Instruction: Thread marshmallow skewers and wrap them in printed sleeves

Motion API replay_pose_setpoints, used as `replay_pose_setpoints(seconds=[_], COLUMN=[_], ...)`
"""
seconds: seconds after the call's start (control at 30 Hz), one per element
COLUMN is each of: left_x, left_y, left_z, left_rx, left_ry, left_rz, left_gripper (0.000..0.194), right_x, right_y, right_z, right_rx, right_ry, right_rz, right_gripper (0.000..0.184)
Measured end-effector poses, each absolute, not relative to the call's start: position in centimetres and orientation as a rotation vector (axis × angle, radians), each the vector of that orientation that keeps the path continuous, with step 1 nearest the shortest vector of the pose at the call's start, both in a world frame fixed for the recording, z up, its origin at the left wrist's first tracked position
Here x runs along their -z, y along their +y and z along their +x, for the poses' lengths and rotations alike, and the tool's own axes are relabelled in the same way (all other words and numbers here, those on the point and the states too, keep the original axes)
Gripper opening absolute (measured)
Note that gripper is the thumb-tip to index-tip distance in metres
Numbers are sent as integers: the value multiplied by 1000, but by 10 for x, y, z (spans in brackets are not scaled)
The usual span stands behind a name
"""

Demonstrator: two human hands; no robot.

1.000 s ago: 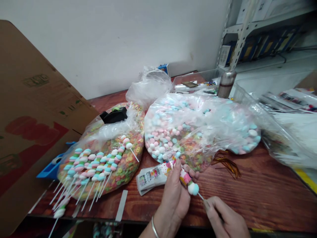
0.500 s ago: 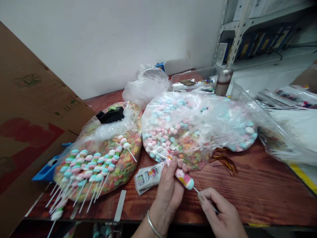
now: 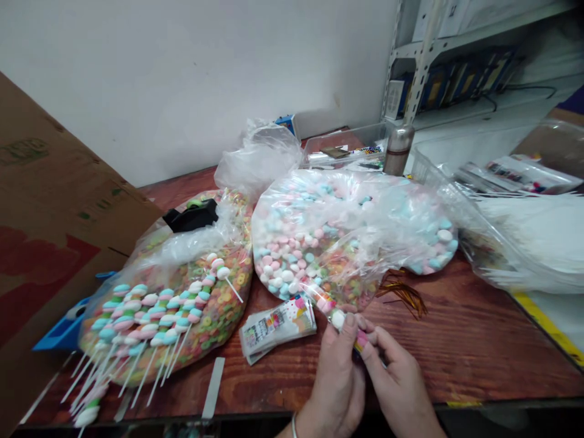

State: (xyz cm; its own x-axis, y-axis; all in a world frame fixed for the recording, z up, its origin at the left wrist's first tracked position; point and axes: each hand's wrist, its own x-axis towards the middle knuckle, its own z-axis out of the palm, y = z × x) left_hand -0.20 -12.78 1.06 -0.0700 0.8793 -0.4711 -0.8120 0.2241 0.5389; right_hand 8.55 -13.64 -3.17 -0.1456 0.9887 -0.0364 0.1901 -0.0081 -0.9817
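Observation:
A marshmallow stick in a clear printed sleeve (image 3: 338, 320) slants between my hands, its upper end pointing toward the bags. My left hand (image 3: 335, 377) is closed on it, thumb on top. My right hand (image 3: 396, 374) pinches the lower end, and the fingers of both hands meet there; the stick below is hidden. Left of my hands lies a small stack of printed clear sleeves (image 3: 279, 327). Finished-looking marshmallow sticks (image 3: 150, 313) rest in rows on a bag of colourful ring-shaped sweets (image 3: 228, 304). Behind my hands sits a big bag of pastel marshmallows (image 3: 296, 207).
A cardboard box (image 3: 59, 201) stands at the left, near a blue plastic item (image 3: 59, 328). A black tape dispenser (image 3: 191, 216) rests on the sweets bag. Gold twist ties (image 3: 404, 295) lie right of centre. Further back are a metal bottle (image 3: 398, 150) and a clear bin of white sticks (image 3: 533, 231).
My right hand has moved from the bare stick up to the sleeve's lower end, beside my left hand. The sleeve's upper part shows more now. The view has shifted slightly right.

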Motion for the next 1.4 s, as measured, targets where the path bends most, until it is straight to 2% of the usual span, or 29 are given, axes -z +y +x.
replay_pose_setpoints(seconds=[0.27, 0.53, 0.77, 0.87, 1.03, 1.1, 1.2, 1.27, 1.33, 1.4], left_x=[-2, 4, -1, 4, 12, 11, 7, 6, 5, 4], left_y=[-129, -130, -134, -134, -128, -127, -129, -131, -130, -126], left_z=[-4, -6, -26, -25, -29, -33, -37, -38, -38, -42], left_rx=[-1375, -1331, -1186, -1212, -1243, -1199, -1096, -1028, -1013, -1070], left_ry=[951, 1013, 950, 1076, 1216, 1173, 999, 888, 862, 944], left_rz=[174, 333, 376, 362, 485, 513, 450, 396, 375, 396], left_gripper=[33, 32, 30, 28, 25, 25, 33, 38, 36, 32], right_x=[38, 36, 19, 19, 27, 30, 32, 31, 29, 26], right_y=[-143, -133, -131, -134, -136, -136, -136, -136, -135, -131], right_z=[84, 71, 75, 76, 75, 75, 75, 75, 78, 87], right_rx=[-1373, -1490, -2175, -2137, -1470, -1617, -2175, -2362, -2364, -2133], right_ry=[-1441, -1045, -350, -509, -1021, -879, -508, -434, -568, -929], right_rz=[-1244, -1191, -822, -925, -1208, -1149, -820, -614, -611, -854], right_gripper=[34, 33, 43, 45, 37, 38, 39, 41, 44, 44])
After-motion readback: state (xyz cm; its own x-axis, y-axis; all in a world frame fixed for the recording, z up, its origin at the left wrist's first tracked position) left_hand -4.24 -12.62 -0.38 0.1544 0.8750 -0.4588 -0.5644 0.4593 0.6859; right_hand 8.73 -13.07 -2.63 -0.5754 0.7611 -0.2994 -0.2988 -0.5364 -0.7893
